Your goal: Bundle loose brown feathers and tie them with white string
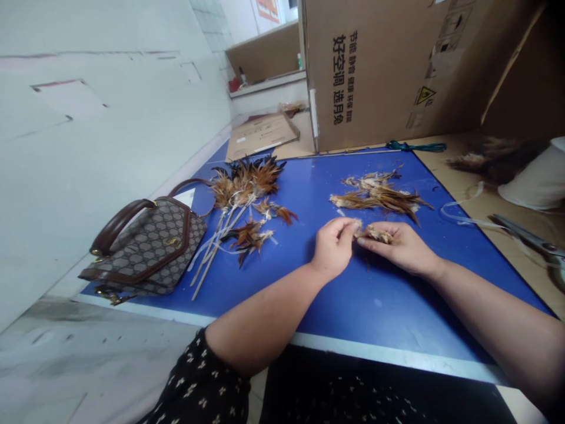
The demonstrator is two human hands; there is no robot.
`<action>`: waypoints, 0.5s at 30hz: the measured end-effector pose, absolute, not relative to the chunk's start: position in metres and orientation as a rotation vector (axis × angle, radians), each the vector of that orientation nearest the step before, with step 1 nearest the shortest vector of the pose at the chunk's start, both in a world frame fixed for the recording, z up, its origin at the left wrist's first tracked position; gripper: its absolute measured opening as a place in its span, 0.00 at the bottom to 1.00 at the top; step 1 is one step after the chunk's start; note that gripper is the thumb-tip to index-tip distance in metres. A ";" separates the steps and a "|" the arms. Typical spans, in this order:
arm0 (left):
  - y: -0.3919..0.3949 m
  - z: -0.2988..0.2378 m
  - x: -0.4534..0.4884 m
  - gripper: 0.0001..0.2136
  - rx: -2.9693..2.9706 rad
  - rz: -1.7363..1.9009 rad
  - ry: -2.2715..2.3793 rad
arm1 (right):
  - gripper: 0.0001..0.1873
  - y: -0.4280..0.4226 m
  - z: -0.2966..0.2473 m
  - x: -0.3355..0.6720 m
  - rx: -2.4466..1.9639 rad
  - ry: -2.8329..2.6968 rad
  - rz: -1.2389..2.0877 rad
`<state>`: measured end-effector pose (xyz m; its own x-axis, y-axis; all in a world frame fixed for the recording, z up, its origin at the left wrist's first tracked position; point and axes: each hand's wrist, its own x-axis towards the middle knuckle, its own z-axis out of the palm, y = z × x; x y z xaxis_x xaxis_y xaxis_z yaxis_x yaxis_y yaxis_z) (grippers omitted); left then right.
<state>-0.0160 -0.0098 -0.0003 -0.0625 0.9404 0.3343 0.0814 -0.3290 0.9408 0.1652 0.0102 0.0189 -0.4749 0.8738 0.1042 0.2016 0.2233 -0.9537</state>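
Observation:
Just above the blue tabletop, my two hands meet near the middle of the view. My left hand pinches the fluffy pale end of some feathers. In my right hand lies a small bunch of brown feathers, held between thumb and fingers. Beyond my hands rests a loose pile of tan and brown feathers. To the left are feather bunches on pale sticks, with black and rusty-brown feathers at their heads. Two smaller tufts lie beside them.
A patterned handbag stands at the table's left. Large cardboard boxes rise behind the table. At right are scissors, a white cone-shaped spool and dark feathers. A teal cord lies along the back edge.

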 end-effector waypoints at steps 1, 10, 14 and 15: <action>-0.009 -0.001 -0.016 0.11 1.428 1.481 1.137 | 0.23 0.011 0.018 0.165 -0.988 -1.818 1.270; -0.001 -0.005 -0.013 0.16 0.914 1.533 1.044 | 0.21 0.007 0.023 0.164 -1.023 -1.630 1.237; -0.008 -0.009 -0.005 0.16 0.918 1.467 0.949 | 0.21 0.005 0.025 0.161 -1.015 -1.621 1.285; -0.009 -0.009 -0.004 0.15 0.931 1.453 0.933 | 0.22 0.005 0.026 0.161 -1.010 -1.615 1.295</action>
<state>-0.0037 -0.0094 -0.0090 -0.0705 0.9965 0.0457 -0.3732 -0.0688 0.9252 0.1610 0.0053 0.0255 -0.3475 0.9312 0.1098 0.0951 0.1515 -0.9839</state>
